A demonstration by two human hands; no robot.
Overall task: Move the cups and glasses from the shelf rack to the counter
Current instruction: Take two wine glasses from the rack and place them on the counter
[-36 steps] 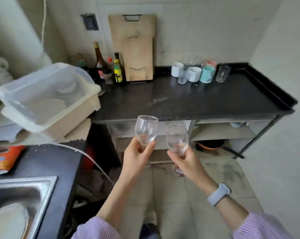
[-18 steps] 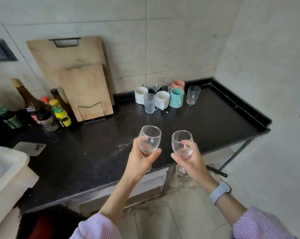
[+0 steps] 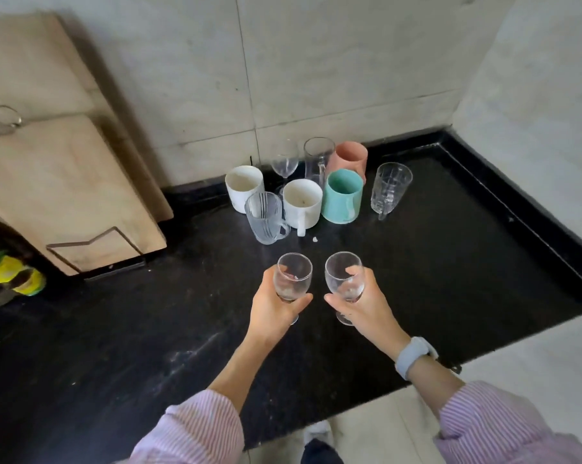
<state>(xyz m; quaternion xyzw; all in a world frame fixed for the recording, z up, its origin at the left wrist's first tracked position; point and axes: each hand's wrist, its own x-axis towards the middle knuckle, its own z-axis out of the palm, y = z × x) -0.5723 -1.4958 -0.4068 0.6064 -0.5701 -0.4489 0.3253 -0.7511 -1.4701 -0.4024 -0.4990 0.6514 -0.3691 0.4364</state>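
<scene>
Carry step, both hands loaded. Left hand wraps the bowl of one wine glass; right hand wraps a second wine glass. Both glasses hang upright above the black counter, near side of the cluster of cups and glasses at the far wall. Next move, likely: lower each foot flat beside the cluster, release gently. Stems mostly hidden by palms; shelf rack out of view.
</scene>
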